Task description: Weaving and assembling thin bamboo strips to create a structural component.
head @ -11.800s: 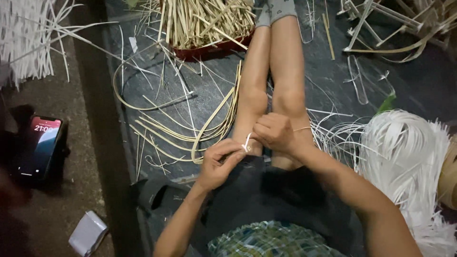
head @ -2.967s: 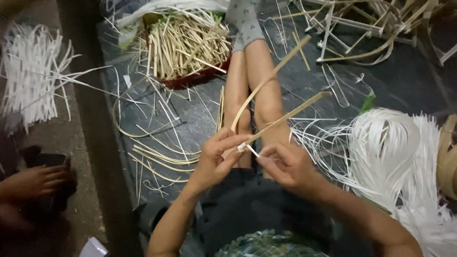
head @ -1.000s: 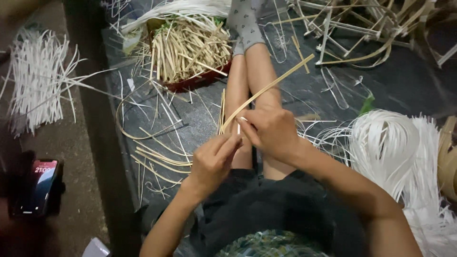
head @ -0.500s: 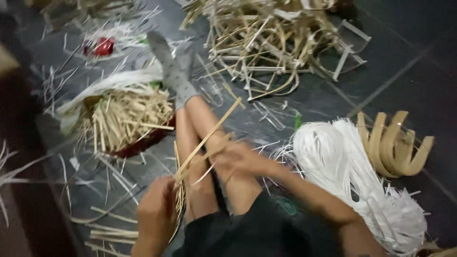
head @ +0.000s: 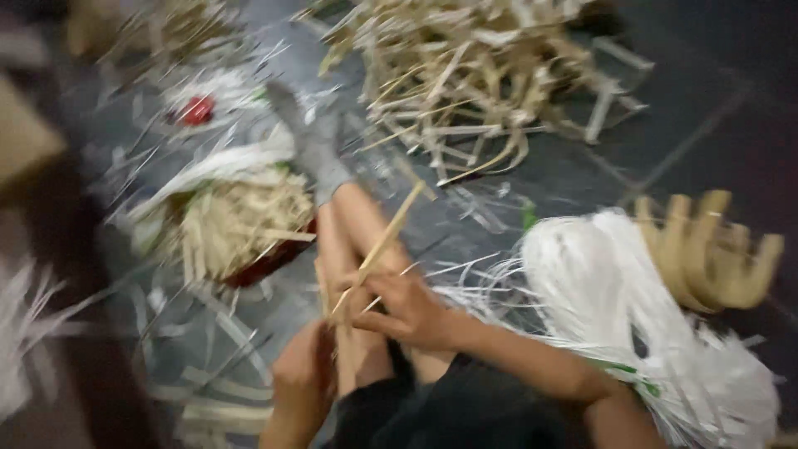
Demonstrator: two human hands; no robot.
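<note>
The picture is blurred by head motion. My right hand (head: 407, 309) pinches a long tan cane strip (head: 378, 247) that rises up and to the right above my bare legs (head: 353, 229). My left hand (head: 301, 374) sits lower, closed around the bottom end of the same strip near my lap. My grey-socked feet (head: 312, 145) point away from me.
A red basket of short pale sticks (head: 237, 224) lies left of my legs. A big heap of tan cane strips (head: 482, 75) is ahead. A bundle of white strands (head: 632, 308) and curved tan pieces (head: 706, 249) lie to the right on the dark floor.
The view has swung to the right and tilted, bringing the cane heap and white bundle into view. My hands stay together on the cane strip above my legs.
</note>
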